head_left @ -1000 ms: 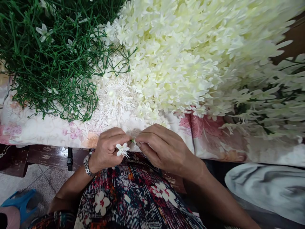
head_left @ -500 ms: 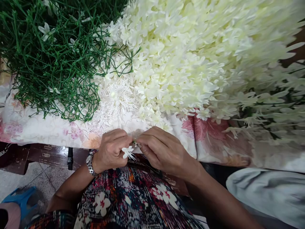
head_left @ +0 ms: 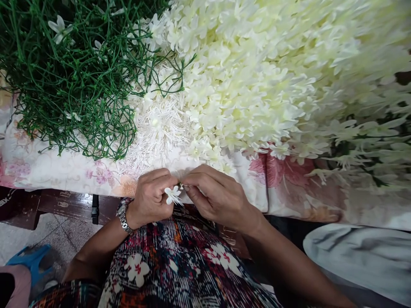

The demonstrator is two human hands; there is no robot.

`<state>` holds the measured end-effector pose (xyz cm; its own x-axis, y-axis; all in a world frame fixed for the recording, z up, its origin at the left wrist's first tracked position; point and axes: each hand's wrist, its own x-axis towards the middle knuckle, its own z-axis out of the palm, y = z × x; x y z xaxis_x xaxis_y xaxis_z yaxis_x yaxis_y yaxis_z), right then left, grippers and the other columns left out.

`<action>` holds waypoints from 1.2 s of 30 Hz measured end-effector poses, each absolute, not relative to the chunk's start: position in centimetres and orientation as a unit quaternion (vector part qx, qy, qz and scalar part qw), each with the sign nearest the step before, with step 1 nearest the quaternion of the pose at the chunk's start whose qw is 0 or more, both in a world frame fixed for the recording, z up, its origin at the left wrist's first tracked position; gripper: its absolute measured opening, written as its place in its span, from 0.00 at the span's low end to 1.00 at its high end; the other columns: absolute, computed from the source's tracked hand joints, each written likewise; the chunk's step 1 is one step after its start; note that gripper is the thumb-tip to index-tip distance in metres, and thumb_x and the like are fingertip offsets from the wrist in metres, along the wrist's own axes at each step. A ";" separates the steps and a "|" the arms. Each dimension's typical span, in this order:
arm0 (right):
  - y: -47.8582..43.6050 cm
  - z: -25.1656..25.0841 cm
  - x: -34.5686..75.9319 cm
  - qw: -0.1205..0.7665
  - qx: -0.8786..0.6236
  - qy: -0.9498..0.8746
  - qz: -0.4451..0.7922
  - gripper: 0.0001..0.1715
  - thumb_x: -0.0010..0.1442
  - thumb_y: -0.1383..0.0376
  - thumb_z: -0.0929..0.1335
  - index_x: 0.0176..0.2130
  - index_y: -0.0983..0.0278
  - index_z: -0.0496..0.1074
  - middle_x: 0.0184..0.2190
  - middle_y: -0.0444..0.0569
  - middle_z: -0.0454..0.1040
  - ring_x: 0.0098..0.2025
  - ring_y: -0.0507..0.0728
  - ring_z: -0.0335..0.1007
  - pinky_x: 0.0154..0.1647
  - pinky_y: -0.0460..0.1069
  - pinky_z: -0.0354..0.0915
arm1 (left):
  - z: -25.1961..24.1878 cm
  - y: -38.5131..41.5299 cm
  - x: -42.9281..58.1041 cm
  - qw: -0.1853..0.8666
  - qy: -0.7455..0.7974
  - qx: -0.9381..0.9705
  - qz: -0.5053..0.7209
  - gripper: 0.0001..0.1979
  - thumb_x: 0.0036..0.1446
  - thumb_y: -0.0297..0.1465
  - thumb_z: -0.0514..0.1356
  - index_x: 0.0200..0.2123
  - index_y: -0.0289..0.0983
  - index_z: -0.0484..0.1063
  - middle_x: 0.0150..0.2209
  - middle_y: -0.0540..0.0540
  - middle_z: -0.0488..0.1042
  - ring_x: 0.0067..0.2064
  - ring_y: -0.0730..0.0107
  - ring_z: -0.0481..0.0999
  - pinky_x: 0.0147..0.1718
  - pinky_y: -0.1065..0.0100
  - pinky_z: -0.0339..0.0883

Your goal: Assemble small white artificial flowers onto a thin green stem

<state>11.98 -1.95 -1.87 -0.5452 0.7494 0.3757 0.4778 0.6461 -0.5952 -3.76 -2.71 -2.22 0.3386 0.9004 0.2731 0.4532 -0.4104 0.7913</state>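
My left hand (head_left: 152,197) is closed, with a white artificial flower (head_left: 172,195) sticking out below its thumb and forefinger. The rest of that flower's stem is hidden in the fist. Facing it, my right hand (head_left: 221,197) pinches at a small white piece (head_left: 181,186) between thumb and forefinger, right by the left fingertips. How this piece joins the stem is too small to tell. Just beyond both hands lies a heap of thin white stamens (head_left: 162,128) on the flowered tablecloth (head_left: 64,171).
A tangled pile of green plastic stems (head_left: 83,85) covers the far left of the table. Loose cream-white petals (head_left: 253,85) are heaped in the middle and right. Flowers on green stems (head_left: 362,145) lie at right. A blue stool (head_left: 32,261) stands at lower left.
My right fingertips have shifted slightly at the left fingertips, and the small white piece now shows between them. Both hands stay close together; the view has shifted a little.
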 end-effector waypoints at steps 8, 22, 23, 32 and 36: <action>-1.7 -1.1 11.9 0.323 -0.358 -0.846 0.228 0.07 0.52 0.74 0.61 0.33 0.66 0.63 0.26 0.46 0.66 0.31 0.49 0.62 0.30 0.46 0.62 | -2.0 -2.5 -4.2 0.383 0.441 0.717 0.381 0.07 0.40 0.18 0.50 0.20 0.34 0.63 0.19 0.52 0.58 0.22 0.78 0.57 0.21 0.73 0.51; -1.6 0.4 12.8 0.343 -0.345 -0.851 0.196 0.11 0.48 0.74 0.65 0.35 0.65 0.65 0.29 0.48 0.68 0.33 0.50 0.63 0.32 0.47 0.62 | -1.9 -2.4 -4.3 0.410 0.408 0.708 0.405 0.05 0.45 0.21 0.53 0.23 0.34 0.66 0.20 0.51 0.63 0.23 0.78 0.61 0.22 0.74 0.54; -1.6 0.2 12.7 0.334 -0.347 -0.854 0.198 0.10 0.48 0.74 0.65 0.35 0.66 0.65 0.29 0.47 0.68 0.32 0.50 0.62 0.32 0.47 0.62 | -1.9 -2.4 -4.3 0.407 0.410 0.711 0.401 0.05 0.45 0.21 0.53 0.23 0.34 0.66 0.19 0.52 0.62 0.23 0.78 0.60 0.22 0.74 0.54; -1.6 -0.4 12.6 0.303 -0.362 -0.869 0.148 0.05 0.50 0.73 0.63 0.31 0.65 0.63 0.26 0.47 0.67 0.31 0.51 0.62 0.32 0.48 0.60 | -1.6 -2.3 -4.1 0.401 0.429 0.727 0.356 0.06 0.44 0.20 0.51 0.21 0.34 0.64 0.18 0.52 0.61 0.22 0.78 0.59 0.22 0.74 0.52; -1.3 -0.2 12.6 0.283 -0.358 -0.878 0.146 0.04 0.51 0.73 0.62 0.30 0.66 0.63 0.25 0.47 0.67 0.30 0.51 0.62 0.31 0.47 0.61 | -1.7 -2.3 -4.2 0.401 0.432 0.728 0.350 0.06 0.43 0.20 0.51 0.20 0.35 0.63 0.18 0.53 0.59 0.22 0.78 0.57 0.22 0.74 0.51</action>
<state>12.58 -1.32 -0.18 -0.5830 0.7113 0.3927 0.5460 0.7009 -0.4589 -4.16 -2.30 -1.68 0.3819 0.9098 0.1624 0.3493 -0.3047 0.8861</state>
